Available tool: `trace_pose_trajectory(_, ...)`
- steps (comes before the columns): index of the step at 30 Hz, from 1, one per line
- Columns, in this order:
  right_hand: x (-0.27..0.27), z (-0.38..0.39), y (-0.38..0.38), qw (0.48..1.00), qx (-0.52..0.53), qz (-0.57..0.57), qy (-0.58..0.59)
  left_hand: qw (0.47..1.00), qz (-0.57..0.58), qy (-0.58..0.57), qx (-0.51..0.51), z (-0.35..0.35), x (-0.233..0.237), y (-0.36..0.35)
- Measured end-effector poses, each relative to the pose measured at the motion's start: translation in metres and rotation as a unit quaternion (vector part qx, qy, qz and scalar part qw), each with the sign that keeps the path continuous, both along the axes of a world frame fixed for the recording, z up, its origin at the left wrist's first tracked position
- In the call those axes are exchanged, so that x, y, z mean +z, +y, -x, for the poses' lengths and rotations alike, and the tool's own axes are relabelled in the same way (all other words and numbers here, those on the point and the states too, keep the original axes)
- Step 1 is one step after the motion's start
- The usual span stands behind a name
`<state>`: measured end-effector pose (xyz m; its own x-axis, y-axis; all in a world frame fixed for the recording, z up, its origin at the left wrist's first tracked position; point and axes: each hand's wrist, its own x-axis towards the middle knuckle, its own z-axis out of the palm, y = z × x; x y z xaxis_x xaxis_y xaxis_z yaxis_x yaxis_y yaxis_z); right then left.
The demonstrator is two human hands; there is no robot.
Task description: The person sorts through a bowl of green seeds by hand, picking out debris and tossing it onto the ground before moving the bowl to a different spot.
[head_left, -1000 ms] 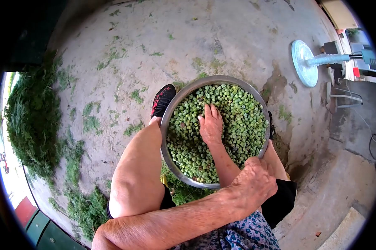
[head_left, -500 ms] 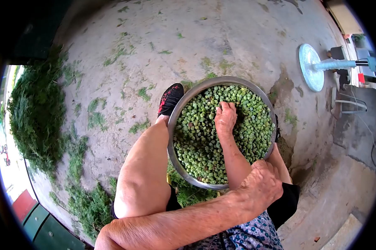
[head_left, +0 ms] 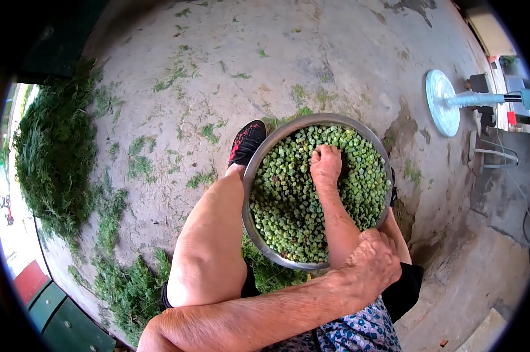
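Note:
My right hand (head_left: 326,163) is over the small green cone-like pieces (head_left: 288,220) that fill a round metal basin (head_left: 248,214). Its fingers are curled together at the surface of the pile; what they hold is hidden. My left forearm crosses my lap from the lower left. At its end my left hand (head_left: 373,258) rests beside my right forearm, near the basin's lower right rim, with bent fingers whose tips are hidden. The basin stands between my legs.
Leafy green cuttings (head_left: 53,158) are heaped at the left, with more (head_left: 127,287) near my left knee. Scraps dot the concrete floor (head_left: 229,53). A stand with a round pale blue base (head_left: 442,104) lies at the right. Green panels (head_left: 68,322) show at the lower left.
The view has shifted slightly, so the scene sits a little lower and further right. My right hand has moved slightly within the basin, its fingers more curled. My left hand stays in place.

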<state>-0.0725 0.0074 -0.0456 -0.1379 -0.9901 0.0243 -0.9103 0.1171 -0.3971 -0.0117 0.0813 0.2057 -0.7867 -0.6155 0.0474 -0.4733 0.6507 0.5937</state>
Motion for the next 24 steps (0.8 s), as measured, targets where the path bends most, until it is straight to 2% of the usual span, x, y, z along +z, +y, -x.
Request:
trace_pose_trajectory(2,0.0,0.009,0.002,0.994,-0.037,0.024,-0.1,1.0,-0.008,-0.006,-0.002,-0.001,0.001,-0.001)
trace_pose_trajectory(3,0.002,0.012,0.003,0.987,-0.019,0.062,-0.15,1.0,-0.012,-0.009,-0.004,-0.001,0.003,-0.001)
trace_pose_trajectory(4,0.005,0.014,0.005,0.975,-0.05,0.043,-0.21,1.0,-0.015,-0.011,-0.007,0.0,0.004,-0.001)
trace_pose_trajectory(5,0.009,0.019,0.009,0.939,-0.114,-0.03,-0.324,0.999,-0.018,-0.025,-0.006,0.002,0.004,0.001)
trace_pose_trajectory(6,0.033,0.016,0.011,0.88,-0.175,-0.103,-0.43,0.999,-0.023,-0.04,-0.005,0.006,0.003,0.003)
trace_pose_trajectory(8,0.057,0.018,0.018,0.808,-0.22,-0.114,-0.535,0.996,0.006,-0.084,-0.015,0.006,0.007,0.002)
trace_pose_trajectory(10,0.078,0.024,0.029,0.712,-0.214,-0.091,-0.663,0.987,0.07,-0.141,-0.035,-0.006,0.018,-0.01)
trace_pose_trajectory(11,0.08,0.033,0.034,0.672,-0.209,-0.082,-0.705,0.989,0.069,-0.127,-0.02,-0.009,0.017,-0.014)
trace_pose_trajectory(13,0.102,0.044,0.043,0.66,-0.189,-0.108,-0.719,0.973,0.152,-0.164,0.054,-0.015,0.017,-0.025)
trace_pose_trajectory(15,0.12,0.055,0.053,0.664,-0.184,-0.102,-0.718,0.966,0.185,-0.14,0.115,-0.018,0.015,-0.033)
trace_pose_trajectory(18,0.141,0.068,0.072,0.685,-0.181,-0.083,-0.701,0.975,0.127,-0.062,0.174,-0.016,0.012,-0.034)
trace_pose_trajectory(20,0.152,0.075,0.082,0.7,-0.182,-0.068,-0.688,0.977,0.04,-0.071,0.199,-0.009,0.016,-0.031)
trace_pose_trajectory(21,0.156,0.078,0.086,0.706,-0.184,-0.062,-0.681,0.979,0.056,-0.015,0.193,-0.012,0.014,-0.034)
trace_pose_trajectory(24,0.162,0.083,0.093,0.724,-0.186,-0.047,-0.663,0.989,0.041,0.012,0.144,-0.018,0.023,-0.038)
